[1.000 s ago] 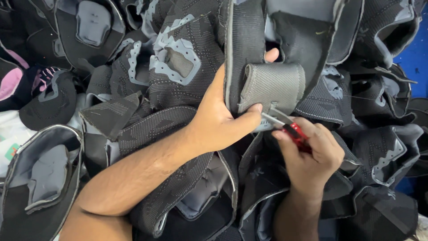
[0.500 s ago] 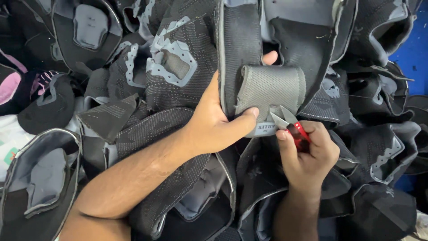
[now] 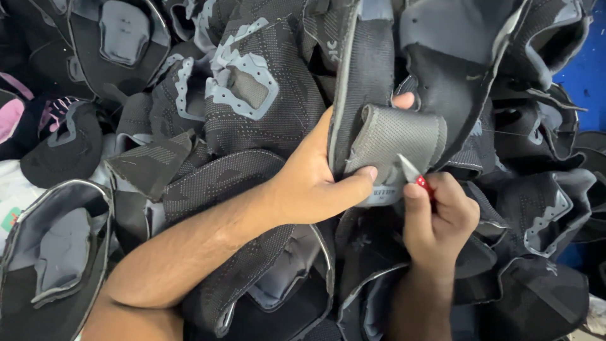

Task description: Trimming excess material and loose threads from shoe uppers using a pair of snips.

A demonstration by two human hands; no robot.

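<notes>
Gripped tightly in the left hand (image 3: 315, 183) is a ribbed grey shoe tongue (image 3: 394, 139), while red-handled metal snips (image 3: 416, 179) are clasped in the right hand (image 3: 439, 218).

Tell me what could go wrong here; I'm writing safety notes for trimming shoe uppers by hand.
1. The left hand pinches the grey tongue with its thumb close beside the blade tip of the red-handled snips held in the right hand; a slip might nick the thumb.
2. The blades lie against the knit fabric, so they might cut the tongue itself rather than a loose thread.
</notes>
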